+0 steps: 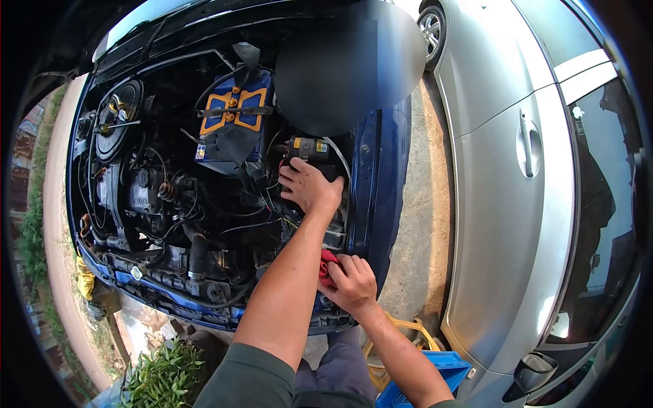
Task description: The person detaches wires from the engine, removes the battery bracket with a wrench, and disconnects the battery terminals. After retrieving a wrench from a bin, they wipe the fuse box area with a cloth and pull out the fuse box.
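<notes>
I look down into the open engine bay of a blue car (381, 170). My left hand (309, 187) reaches in on a long bare forearm, with its fingers curled around a dark part just below a black cylinder with a yellow label (307, 147). What exactly it grips is hidden by the fingers. My right hand (352, 282) rests on the bay's front right edge, closed on a red rag (326, 262). A blue and orange battery (231, 119) sits behind the left hand.
A round black air cleaner (117, 115) lies at the left of the bay among hoses and wires. A silver car (517, 204) stands close on the right. A blue crate (425, 375), yellow tubing (401, 333) and a green plant (163, 377) are near my legs. A blurred patch (347, 61) covers the bay's far right.
</notes>
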A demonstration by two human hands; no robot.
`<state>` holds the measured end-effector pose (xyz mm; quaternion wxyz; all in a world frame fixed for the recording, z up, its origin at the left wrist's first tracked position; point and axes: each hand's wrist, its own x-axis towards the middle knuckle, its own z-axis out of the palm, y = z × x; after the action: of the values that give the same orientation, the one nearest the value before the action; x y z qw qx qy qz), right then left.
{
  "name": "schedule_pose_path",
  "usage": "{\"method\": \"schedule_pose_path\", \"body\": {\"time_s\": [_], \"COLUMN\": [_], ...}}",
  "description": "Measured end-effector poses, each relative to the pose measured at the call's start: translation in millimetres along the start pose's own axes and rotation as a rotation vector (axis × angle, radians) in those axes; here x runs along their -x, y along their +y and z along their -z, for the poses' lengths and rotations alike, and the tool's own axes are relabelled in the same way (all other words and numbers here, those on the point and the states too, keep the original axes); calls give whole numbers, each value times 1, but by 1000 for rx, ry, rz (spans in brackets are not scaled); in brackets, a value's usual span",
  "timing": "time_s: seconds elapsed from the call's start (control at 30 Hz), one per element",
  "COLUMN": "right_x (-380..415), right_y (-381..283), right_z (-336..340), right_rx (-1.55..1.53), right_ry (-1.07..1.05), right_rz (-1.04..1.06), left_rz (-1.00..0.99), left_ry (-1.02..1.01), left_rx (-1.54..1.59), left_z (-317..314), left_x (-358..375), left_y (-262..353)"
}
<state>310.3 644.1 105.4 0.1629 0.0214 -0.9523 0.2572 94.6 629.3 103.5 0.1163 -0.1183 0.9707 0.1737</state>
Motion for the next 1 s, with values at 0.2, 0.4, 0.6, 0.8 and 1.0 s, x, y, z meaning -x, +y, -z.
{"method": "schedule_pose_path", "body": {"time_s": [0.2,0.4,0.6,0.8,1.0], "right_x": [0,-4,-23,-110,-172], "right_y": [-1,-6,-21,1,19], "right_z": [2,3,2,7,1], "right_rx": [5,-22,-306,-111,102], "right_ry": [2,13,123,-29,-259], "right_rz": [13,-8,-365,-301,-105], "left_rz": [4,-176,-168,-103,-39], "left_ry": [-109,-181,-59,-18,109], "left_rx": [91,463,761,884,1040], "left_z": [17,29,29,27,-13], "left_x": [-9,-28,-1,8,2], "left_y": [-10,-53,-72,-83,-116]}}
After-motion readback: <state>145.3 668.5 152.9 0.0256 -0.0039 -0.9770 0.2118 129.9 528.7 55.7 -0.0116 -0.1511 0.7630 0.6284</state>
